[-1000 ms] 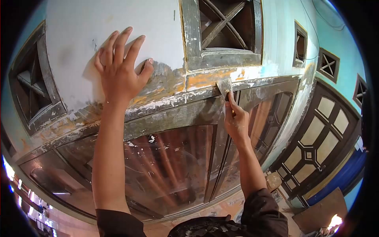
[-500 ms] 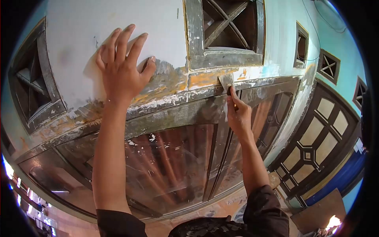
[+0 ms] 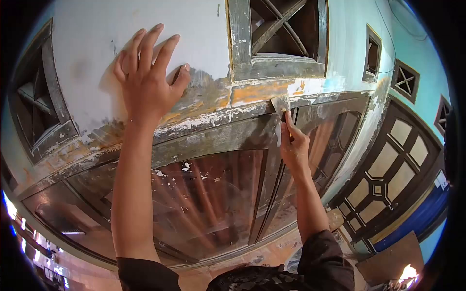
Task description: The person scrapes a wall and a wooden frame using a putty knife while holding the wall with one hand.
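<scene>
With fingers spread, my left hand (image 3: 150, 80) rests against the white wall (image 3: 199, 29) above the window frame. Nothing is in it. My right hand (image 3: 295, 148) grips a putty knife (image 3: 280, 103), its flat blade pointing up at the top edge of the wooden frame (image 3: 213, 138). The handle is mostly hidden in my fingers. A strip of bare, patchy wall with orange and grey stains (image 3: 257, 93) runs just above the blade. White flaking paint marks the frame's upper edge.
Above my right hand is a wooden vent with crossed bars (image 3: 279, 29); another vent (image 3: 41, 97) is at the left. Below are glass panes (image 3: 208, 194) with reddish curtains behind. A dark panelled door (image 3: 388, 165) and a brown board (image 3: 393, 259) stand at the right.
The putty knife and my right hand have moved slightly down, its blade now lower on the frame edge. My left hand stays spread on the wall, shifted slightly up in view.
</scene>
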Motion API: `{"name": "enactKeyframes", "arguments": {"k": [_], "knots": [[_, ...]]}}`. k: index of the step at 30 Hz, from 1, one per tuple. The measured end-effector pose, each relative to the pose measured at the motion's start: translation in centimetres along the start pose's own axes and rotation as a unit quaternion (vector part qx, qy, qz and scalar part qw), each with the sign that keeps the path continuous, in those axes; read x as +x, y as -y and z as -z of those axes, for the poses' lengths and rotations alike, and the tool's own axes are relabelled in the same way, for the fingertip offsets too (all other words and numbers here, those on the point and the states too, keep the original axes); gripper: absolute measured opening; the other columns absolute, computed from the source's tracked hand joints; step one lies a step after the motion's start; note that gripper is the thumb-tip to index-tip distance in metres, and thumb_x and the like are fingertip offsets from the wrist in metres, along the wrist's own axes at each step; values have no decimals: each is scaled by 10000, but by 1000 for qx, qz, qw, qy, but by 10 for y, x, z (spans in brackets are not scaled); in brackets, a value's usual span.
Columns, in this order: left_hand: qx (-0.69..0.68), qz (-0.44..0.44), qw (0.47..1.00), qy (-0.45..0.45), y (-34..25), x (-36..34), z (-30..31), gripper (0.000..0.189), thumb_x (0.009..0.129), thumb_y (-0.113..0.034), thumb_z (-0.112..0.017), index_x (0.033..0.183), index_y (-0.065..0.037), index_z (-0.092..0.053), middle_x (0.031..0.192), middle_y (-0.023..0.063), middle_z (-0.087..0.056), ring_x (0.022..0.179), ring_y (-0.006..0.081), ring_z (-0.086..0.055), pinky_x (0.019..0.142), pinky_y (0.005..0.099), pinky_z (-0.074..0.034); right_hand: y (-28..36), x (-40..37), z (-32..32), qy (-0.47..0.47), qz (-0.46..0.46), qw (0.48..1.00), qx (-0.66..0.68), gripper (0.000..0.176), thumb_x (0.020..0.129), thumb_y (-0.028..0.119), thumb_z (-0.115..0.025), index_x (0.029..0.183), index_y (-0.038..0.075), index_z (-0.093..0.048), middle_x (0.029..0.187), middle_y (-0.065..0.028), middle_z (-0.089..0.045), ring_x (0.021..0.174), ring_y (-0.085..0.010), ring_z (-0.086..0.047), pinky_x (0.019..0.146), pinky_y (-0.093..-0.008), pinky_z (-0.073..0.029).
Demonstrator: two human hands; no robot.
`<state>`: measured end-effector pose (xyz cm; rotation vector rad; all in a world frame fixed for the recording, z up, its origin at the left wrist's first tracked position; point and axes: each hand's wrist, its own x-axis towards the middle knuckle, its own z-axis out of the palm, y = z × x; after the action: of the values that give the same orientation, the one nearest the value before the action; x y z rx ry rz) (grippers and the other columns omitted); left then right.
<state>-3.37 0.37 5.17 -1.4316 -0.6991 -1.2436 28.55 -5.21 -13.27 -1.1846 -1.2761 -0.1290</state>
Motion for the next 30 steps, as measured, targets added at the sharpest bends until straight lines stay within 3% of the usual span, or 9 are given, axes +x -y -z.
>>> {"name": "enactKeyframes", "arguments": {"k": [3,6,12,14,17,20,24,27,30], "knots": [[3,1,1000,0,1,0,1,475,900,-419,-716,1360,-299,-695,1559,-48,-545,1482,240,-459,1210,572,-286,4,1,1,-4,16,999,31,412,1090,128,-622,1499,70,-617,758,-210,-612,690,-96,-522,658,-287,-497],[-5,0,1000,1,0,0,0,474,900,-420,-717,1357,-296,-698,1557,-44,-549,1481,239,-458,1208,570,-287,10,8,4,24,-24,999,-7,412,1093,128,-621,1501,73,-617,770,-210,-653,700,-89,-524,663,-290,-497],[-9,-1,1000,4,2,0,0,481,897,-410,-719,1363,-296,-694,1565,-45,-539,1488,242,-450,1206,579,-286,7,7,4,13,16,1000,4,422,1095,140,-628,1511,73,-607,771,-203,-680,686,-89,-520,651,-300,-496],[-5,-1,1000,1,1,0,0,484,893,-408,-723,1365,-303,-692,1567,-46,-537,1488,243,-451,1206,582,-288,15,14,6,34,-37,999,1,424,1092,140,-636,1509,75,-607,742,-205,-623,678,-96,-499,642,-300,-485],[-1,3,1000,5,1,-1,0,487,889,-409,-728,1363,-307,-694,1565,-48,-539,1488,242,-451,1206,582,-288,2,7,5,1,27,1000,14,423,1091,136,-638,1510,80,-605,718,-186,-535,681,-99,-466,632,-302,-469],[-9,-1,1000,-1,2,0,-1,484,888,-412,-729,1359,-305,-695,1566,-50,-538,1489,240,-451,1211,583,-283,12,13,8,21,-8,1000,-3,420,1090,129,-639,1505,80,-608,717,-175,-480,687,-103,-446,628,-306,-460],[-11,3,1000,2,1,-1,-1,484,887,-413,-730,1357,-305,-696,1568,-52,-536,1490,237,-450,1213,584,-281,11,14,5,23,-30,999,19,419,1094,145,-635,1508,91,-608,707,-172,-479,685,-98,-443,615,-301,-457],[-13,2,1000,0,2,-1,-1,488,884,-412,-732,1359,-306,-696,1567,-54,-538,1491,236,-449,1215,584,-279,10,13,5,2,24,1000,14,418,1103,179,-626,1514,113,-605,704,-155,-450,677,-95,-423,593,-291,-443],[-11,4,1000,9,1,-1,0,490,884,-414,-731,1361,-307,-697,1567,-57,-539,1494,236,-448,1218,580,-276,26,20,10,39,-45,998,-29,421,1107,187,-622,1521,117,-602,702,-133,-509,679,-80,-431,585,-282,-440]]}}
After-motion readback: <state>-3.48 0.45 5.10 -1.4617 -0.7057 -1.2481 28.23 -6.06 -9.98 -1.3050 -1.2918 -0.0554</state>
